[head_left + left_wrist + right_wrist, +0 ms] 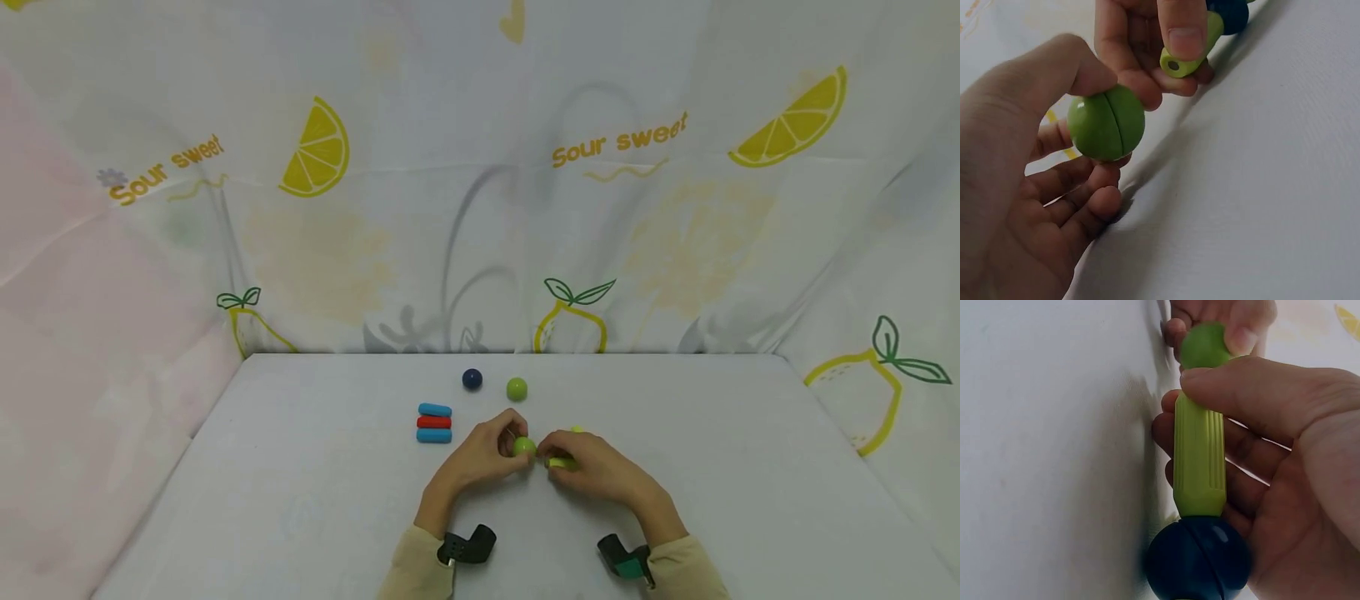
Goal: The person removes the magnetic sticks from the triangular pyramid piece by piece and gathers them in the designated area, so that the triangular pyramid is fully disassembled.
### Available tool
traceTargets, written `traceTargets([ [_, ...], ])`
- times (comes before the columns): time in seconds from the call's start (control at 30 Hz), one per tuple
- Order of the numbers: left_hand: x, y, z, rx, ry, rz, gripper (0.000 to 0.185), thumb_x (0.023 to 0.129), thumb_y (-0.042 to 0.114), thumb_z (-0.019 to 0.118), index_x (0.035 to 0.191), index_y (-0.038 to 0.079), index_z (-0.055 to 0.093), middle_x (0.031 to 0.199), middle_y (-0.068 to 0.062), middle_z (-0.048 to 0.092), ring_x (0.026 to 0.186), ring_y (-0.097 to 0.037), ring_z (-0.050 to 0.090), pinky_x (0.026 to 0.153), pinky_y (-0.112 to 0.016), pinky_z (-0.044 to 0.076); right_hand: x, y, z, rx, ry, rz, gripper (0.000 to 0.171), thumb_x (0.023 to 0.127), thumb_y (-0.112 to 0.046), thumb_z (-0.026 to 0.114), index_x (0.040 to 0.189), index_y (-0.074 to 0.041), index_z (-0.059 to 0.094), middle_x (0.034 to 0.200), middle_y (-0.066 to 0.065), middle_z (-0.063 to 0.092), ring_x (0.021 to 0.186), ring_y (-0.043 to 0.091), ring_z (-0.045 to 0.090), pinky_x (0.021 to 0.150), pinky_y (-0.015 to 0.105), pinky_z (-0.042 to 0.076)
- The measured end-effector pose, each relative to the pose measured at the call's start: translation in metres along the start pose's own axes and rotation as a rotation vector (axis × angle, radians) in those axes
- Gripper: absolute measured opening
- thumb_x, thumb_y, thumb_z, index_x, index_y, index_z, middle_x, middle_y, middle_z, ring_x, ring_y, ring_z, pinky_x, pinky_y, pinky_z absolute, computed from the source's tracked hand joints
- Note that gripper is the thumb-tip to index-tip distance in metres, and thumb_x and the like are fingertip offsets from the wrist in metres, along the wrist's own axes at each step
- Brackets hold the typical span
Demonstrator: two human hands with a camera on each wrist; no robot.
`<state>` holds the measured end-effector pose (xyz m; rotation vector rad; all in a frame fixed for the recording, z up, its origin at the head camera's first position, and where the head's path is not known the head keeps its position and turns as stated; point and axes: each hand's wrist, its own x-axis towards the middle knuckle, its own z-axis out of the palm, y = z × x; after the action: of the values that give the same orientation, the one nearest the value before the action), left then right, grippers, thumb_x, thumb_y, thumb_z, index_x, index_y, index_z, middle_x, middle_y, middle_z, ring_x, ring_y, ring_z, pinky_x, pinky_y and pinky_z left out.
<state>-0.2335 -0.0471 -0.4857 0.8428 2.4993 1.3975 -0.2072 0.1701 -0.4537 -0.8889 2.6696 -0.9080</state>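
Head view: left hand [474,456] pinches a green ball [523,447], right hand [600,468] grips a lime rod [560,463], over the bench [300,517].
Left wrist view: the pinched ball is apart from the rod's nearer end. Right wrist view: a deep-blue ball [1200,557] touches the rod's other end.
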Motion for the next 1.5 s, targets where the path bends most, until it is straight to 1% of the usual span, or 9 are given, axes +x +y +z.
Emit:
traceTargets([
  [0.1,0.002,-0.002,0.001,-0.007,0.043,-0.006,0.023,0.086,0.021,0.068,0.102,0.015,0.052,0.086,0.002,0.057,0.072,-0.003,0.052,0.066,-0.018,0.045,0.000,0.001,0.000,0.017,-0.001,-0.010,0.018,0.087,-0.011,0.064,0.104,-0.014,0.063,0.100,-0.006,0.065,0.090,0.005,0.055,0.082,0.028,0.046],
  [0.37,0.005,-0.003,0.005,-0.052,0.200,-0.126,0.027,0.087,0.027,0.068,0.106,0.014,0.053,0.104,-0.004,0.060,0.074,-0.007,0.056,0.068,-0.019,0.046,0.000,-0.002,-0.001,0.006,0.009,-0.019,0.012,0.085,-0.008,0.064,0.092,-0.018,0.062,0.089,-0.010,0.061,0.082,0.002,0.051,0.076,0.025,0.043],
  [0.63,0.009,-0.001,0.010,-0.129,0.427,-0.318,0.028,0.088,0.023,0.066,0.111,0.014,0.053,0.107,-0.007,0.061,0.075,-0.011,0.058,0.062,-0.021,0.050,0.001,-0.005,0.001,-0.033,0.011,-0.031,0.012,0.084,-0.008,0.065,0.091,-0.017,0.062,0.087,-0.011,0.060,0.082,0.003,0.052,0.077,0.025,0.044],
  [0.77,0.011,-0.002,0.011,-0.158,0.525,-0.363,0.031,0.087,0.019,0.066,0.113,0.011,0.053,0.111,-0.007,0.059,0.075,-0.012,0.058,0.061,-0.021,0.051,0.001,-0.007,0.002,-0.026,0.005,-0.035,0.012,0.084,-0.007,0.065,0.091,-0.017,0.062,0.087,-0.010,0.061,0.082,0.004,0.052,0.077,0.025,0.044],
  [0.9,0.012,-0.003,0.012,-0.132,0.612,-0.391,0.031,0.085,0.017,0.069,0.111,0.011,0.054,0.111,-0.007,0.060,0.062,-0.010,0.060,0.062,-0.021,0.049,0.002,-0.009,0.002,-0.011,-0.014,-0.041,0.013,0.084,-0.006,0.066,0.091,-0.016,0.062,0.089,-0.009,0.062,0.083,0.003,0.052,0.077,0.025,0.045],
  [1.0,0.013,-0.004,0.013,-0.131,0.636,-0.415,0.030,0.084,0.017,0.069,0.110,0.012,0.054,0.110,-0.006,0.061,0.050,-0.008,0.059,0.060,-0.021,0.048,0.003,-0.010,0.004,-0.013,-0.027,-0.045,0.014,0.084,-0.005,0.066,0.090,-0.017,0.061,0.089,-0.009,0.062,0.085,0.002,0.053,0.079,0.025,0.047],
  [1.07,0.015,-0.004,0.013,-0.117,0.646,-0.413,0.029,0.085,0.017,0.069,0.110,0.013,0.055,0.111,-0.006,0.061,0.049,-0.007,0.059,0.061,-0.023,0.049,0.003,-0.012,0.004,-0.016,-0.036,-0.046,0.015,0.084,-0.004,0.066,0.090,-0.017,0.061,0.089,-0.010,0.062,0.086,0.002,0.054,0.080,0.025,0.048],
  [1.27,0.018,-0.002,0.016,0.036,0.691,-0.389,0.029,0.085,0.016,0.068,0.112,0.012,0.057,0.111,-0.005,0.063,0.050,-0.004,0.053,0.070,-0.025,0.048,0.005,-0.014,0.007,-0.004,-0.070,-0.077,0.022,0.080,0.002,0.063,0.090,-0.018,0.061,0.086,-0.009,0.061,0.081,0.002,0.053,0.075,0.022,0.047],
  [1.5,0.014,0.000,0.018,0.212,0.719,-0.304,0.034,0.084,0.018,0.068,0.116,0.012,0.058,0.112,-0.008,0.061,0.076,-0.017,0.055,0.063,-0.028,0.048,0.006,-0.015,0.018,0.051,-0.068,-0.129,0.012,0.087,-0.009,0.059,0.091,-0.019,0.063,0.083,-0.015,0.060,0.075,-0.003,0.052,0.072,0.018,0.046],
])
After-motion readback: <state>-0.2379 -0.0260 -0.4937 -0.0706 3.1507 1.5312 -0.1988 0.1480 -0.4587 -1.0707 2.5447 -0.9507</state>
